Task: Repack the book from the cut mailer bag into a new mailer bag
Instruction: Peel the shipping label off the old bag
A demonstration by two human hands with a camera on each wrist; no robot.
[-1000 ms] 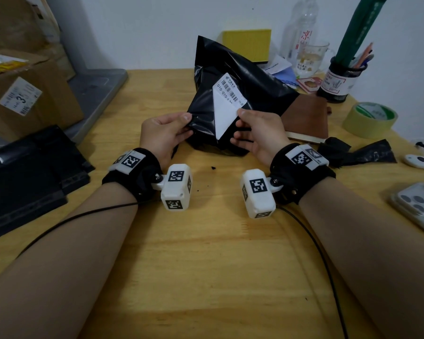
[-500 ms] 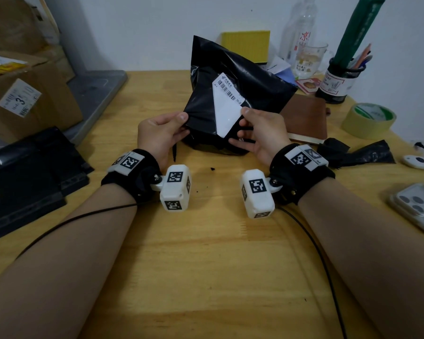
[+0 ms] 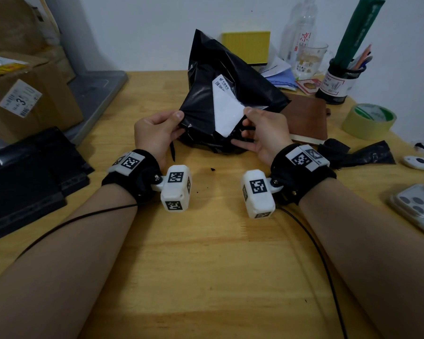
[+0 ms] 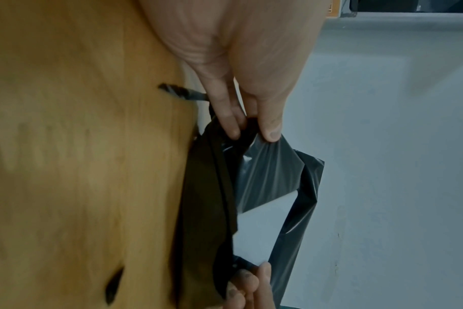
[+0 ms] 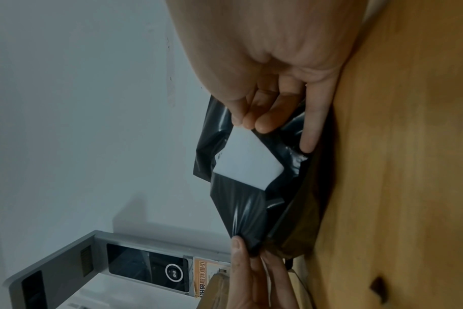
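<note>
A black mailer bag [image 3: 233, 77] with a white shipping label [image 3: 227, 108] stands tilted on the wooden desk, its near end raised. My left hand [image 3: 157, 133] pinches the bag's near left corner [image 4: 251, 133] between thumb and fingers. My right hand [image 3: 262, 133] pinches the near right edge at the label's corner [image 5: 247, 125]. A brown book [image 3: 309, 116] lies flat on the desk behind my right hand, outside the bag. A crumpled strip of black plastic [image 3: 360, 155] lies to its right. What the bag holds is hidden.
At the right are a tape roll [image 3: 368, 121], a pen jar [image 3: 338, 81], a glass mug [image 3: 311, 59], a phone [image 3: 419, 206] and a small white remote [image 3: 420, 162]. Cardboard boxes [image 3: 27, 94] and a stack of black bags [image 3: 22, 177] sit at the left. A yellow box [image 3: 246, 46] stands at the back wall.
Both hands have lifted the bag's near edge and drawn it slightly apart. The bag now stands steeper and the label has tipped more upright.
</note>
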